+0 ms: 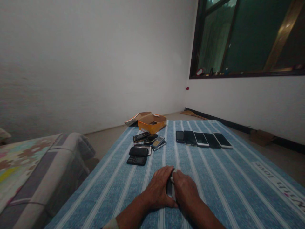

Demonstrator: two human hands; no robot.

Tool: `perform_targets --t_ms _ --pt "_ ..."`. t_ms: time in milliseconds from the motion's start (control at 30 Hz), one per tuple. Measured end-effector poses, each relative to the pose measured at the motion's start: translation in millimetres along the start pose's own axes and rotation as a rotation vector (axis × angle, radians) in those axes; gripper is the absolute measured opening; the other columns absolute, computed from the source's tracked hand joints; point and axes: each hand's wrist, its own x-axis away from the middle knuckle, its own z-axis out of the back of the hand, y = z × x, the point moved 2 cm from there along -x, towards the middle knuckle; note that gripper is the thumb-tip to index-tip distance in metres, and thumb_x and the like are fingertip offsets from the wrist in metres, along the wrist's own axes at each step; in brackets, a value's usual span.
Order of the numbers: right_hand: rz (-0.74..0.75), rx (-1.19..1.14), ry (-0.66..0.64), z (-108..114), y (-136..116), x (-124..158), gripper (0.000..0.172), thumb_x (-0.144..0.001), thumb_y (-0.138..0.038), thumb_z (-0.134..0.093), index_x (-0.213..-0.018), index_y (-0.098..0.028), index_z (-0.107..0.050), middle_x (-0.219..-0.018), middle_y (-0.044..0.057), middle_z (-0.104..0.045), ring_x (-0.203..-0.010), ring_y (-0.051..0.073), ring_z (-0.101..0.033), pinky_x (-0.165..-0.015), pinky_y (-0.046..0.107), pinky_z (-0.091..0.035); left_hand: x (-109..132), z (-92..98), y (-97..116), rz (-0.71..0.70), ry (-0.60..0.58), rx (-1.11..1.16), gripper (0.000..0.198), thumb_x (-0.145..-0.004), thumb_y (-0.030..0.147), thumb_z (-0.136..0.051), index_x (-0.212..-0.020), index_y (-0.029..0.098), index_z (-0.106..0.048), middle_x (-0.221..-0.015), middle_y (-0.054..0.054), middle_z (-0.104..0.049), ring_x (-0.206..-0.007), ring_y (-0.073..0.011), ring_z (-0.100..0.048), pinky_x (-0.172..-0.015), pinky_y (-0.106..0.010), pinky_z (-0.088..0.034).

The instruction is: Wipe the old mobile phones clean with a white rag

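Near the front of the striped cloth, my left hand (160, 187) is wrapped round a dark mobile phone (169, 188), which is mostly covered by my fingers. My right hand (187, 189) is closed against the phone's other side, pressing a small whitish cloth or tissue (175, 170) to it. Beyond my hands to the left lies a loose pile of older phones, with a black keypad phone (136, 160) nearest and a silver keypad phone (158, 142) at its right. To the right, several touchscreen phones (201, 139) lie side by side in a row.
An open orange cardboard box (152, 128) stands at the far end of the blue striped cloth (114, 190), a dark item inside. At the left is a bed or seat with a striped cover (64, 171). A brown carton (262, 137) sits on the floor at right.
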Motion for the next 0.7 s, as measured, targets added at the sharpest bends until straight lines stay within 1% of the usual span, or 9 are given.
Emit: perform_targets --t_ms 100,233,400,467,600,633,700 --pt "-0.013 0.046 -0.035 0.5 -3.1 3.4 0.040 -0.088 -0.006 -0.042 -0.123 -0.012 -0.061 -0.114 0.015 -0.067 -0.101 0.026 -0.065 -0.084 0.034 -0.046 0.0 -1.5 0.5 -0.020 0.015 -0.001 0.120 -0.055 0.061 -0.082 -0.150 0.021 -0.021 -0.149 -0.020 -0.038 -0.137 -0.0432 -0.035 -0.113 -0.062 -0.026" --pt "0.008 0.047 -0.003 2.6 -4.8 3.8 0.041 -0.088 -0.008 -0.044 -0.125 -0.014 -0.060 -0.117 0.014 -0.066 -0.103 0.024 -0.064 -0.087 0.031 -0.046 0.4 -2.9 1.2 0.005 0.054 -0.024 0.125 -0.051 0.057 -0.086 -0.151 0.022 -0.019 -0.148 -0.019 -0.039 -0.136 -0.0446 -0.035 -0.112 -0.063 -0.027" --pt "0.021 0.088 -0.089 0.9 -7.7 6.1 0.035 -0.085 -0.006 -0.048 -0.114 -0.011 -0.066 -0.106 0.017 -0.069 -0.095 0.026 -0.067 -0.079 0.032 -0.048 2.3 -2.2 3.7 -0.014 0.062 0.003 0.119 -0.057 0.057 -0.084 -0.150 0.022 -0.020 -0.148 -0.019 -0.039 -0.137 -0.0427 -0.035 -0.114 -0.060 -0.028" --pt "0.026 0.079 -0.062 -1.0 -6.7 4.7 0.037 -0.085 -0.006 -0.047 -0.117 -0.012 -0.065 -0.109 0.016 -0.068 -0.095 0.025 -0.066 -0.080 0.032 -0.047 2.7 -2.7 3.9 -0.005 0.076 -0.002 0.119 -0.056 0.052 -0.086 -0.150 0.022 -0.019 -0.148 -0.019 -0.039 -0.137 -0.0426 -0.035 -0.114 -0.061 -0.027" --pt "0.037 0.011 0.022 -4.6 -2.4 0.1 0.042 -0.089 -0.006 -0.044 -0.129 -0.013 -0.057 -0.120 0.014 -0.064 -0.103 0.024 -0.063 -0.087 0.033 -0.046 2.7 -4.6 3.2 0.027 0.122 -0.037 0.122 -0.052 0.038 -0.088 -0.150 0.021 -0.017 -0.148 -0.020 -0.037 -0.138 -0.0425 -0.033 -0.115 -0.061 -0.027" --pt "0.039 0.002 0.020 -5.3 -2.1 -0.1 0.042 -0.089 -0.006 -0.044 -0.128 -0.013 -0.057 -0.119 0.015 -0.064 -0.102 0.024 -0.064 -0.086 0.032 -0.046 2.6 -4.9 3.1 0.030 0.124 -0.034 0.122 -0.052 0.038 -0.088 -0.150 0.021 -0.017 -0.149 -0.020 -0.037 -0.138 -0.0425 -0.033 -0.115 -0.060 -0.027" --pt "0.034 0.008 -0.009 -6.0 -2.6 0.9 0.038 -0.087 -0.006 -0.046 -0.121 -0.012 -0.062 -0.114 0.015 -0.066 -0.098 0.024 -0.065 -0.082 0.032 -0.046 2.0 -5.1 3.2 0.034 0.104 -0.017 0.123 -0.052 0.044 -0.089 -0.150 0.021 -0.019 -0.149 -0.020 -0.037 -0.138 -0.0434 -0.033 -0.115 -0.061 -0.027"
